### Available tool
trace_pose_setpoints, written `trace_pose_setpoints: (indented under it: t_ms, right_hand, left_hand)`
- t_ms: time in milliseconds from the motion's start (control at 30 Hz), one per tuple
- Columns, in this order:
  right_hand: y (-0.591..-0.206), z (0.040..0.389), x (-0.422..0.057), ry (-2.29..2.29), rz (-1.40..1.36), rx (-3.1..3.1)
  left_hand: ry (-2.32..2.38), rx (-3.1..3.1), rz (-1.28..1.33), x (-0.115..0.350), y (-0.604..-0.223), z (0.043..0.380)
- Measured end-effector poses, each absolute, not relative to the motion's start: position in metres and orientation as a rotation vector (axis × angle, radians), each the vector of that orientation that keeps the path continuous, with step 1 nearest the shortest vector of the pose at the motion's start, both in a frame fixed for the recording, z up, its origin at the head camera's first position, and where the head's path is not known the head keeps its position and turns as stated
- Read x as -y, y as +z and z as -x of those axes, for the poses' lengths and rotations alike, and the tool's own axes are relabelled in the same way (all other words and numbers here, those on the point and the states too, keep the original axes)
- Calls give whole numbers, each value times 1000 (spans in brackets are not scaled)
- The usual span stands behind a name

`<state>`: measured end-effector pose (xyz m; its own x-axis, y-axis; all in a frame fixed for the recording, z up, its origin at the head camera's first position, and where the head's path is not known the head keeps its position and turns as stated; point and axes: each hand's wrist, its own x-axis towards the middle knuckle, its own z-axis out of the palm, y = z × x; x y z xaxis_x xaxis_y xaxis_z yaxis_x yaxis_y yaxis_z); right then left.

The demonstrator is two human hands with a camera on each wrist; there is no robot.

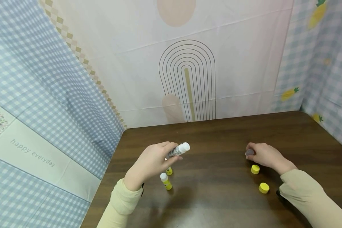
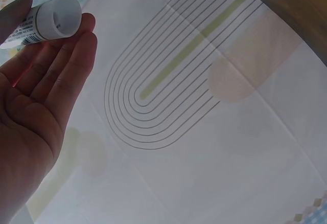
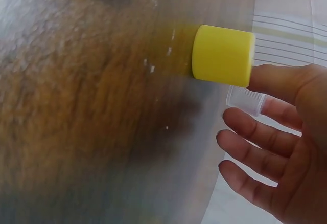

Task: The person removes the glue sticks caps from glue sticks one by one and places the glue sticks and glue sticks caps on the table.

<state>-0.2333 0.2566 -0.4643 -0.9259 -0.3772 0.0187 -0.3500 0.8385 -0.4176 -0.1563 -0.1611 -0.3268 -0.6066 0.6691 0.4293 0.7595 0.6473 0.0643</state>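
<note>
In the head view my left hand [image 1: 148, 160] grips a glue stick [image 1: 176, 151] with a white end, held tilted above the table. The left wrist view shows the stick's printed barrel [image 2: 25, 32] between thumb and fingers. Below that hand stand two yellow glue sticks with white tops, one nearer [image 1: 166, 182] and one partly hidden [image 1: 169, 171]. At the right, my right hand [image 1: 268, 155] pinches a translucent cap [image 1: 249, 153] at the table surface. In the right wrist view a yellow cap [image 3: 223, 55] partly covers the translucent one.
Two yellow caps stand on the brown table [image 1: 216, 177] near my right wrist, one farther [image 1: 255, 169] and one nearer [image 1: 263, 188]. Hanging cloths [image 1: 231, 69] border the table at the back and sides.
</note>
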Motion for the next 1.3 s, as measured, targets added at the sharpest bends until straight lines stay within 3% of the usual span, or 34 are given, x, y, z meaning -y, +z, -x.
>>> trace_pose_setpoints:
  t_ms: [933, 1300]
  right_hand:
    - [-471, 232, -260, -641, 545, -2905]
    - [-476, 226, -262, -714, 506, -2864]
  left_hand:
    - [-385, 2496, 1102, 162, -326, 161]
    - [-858, 2603, 873, 183, -344, 196]
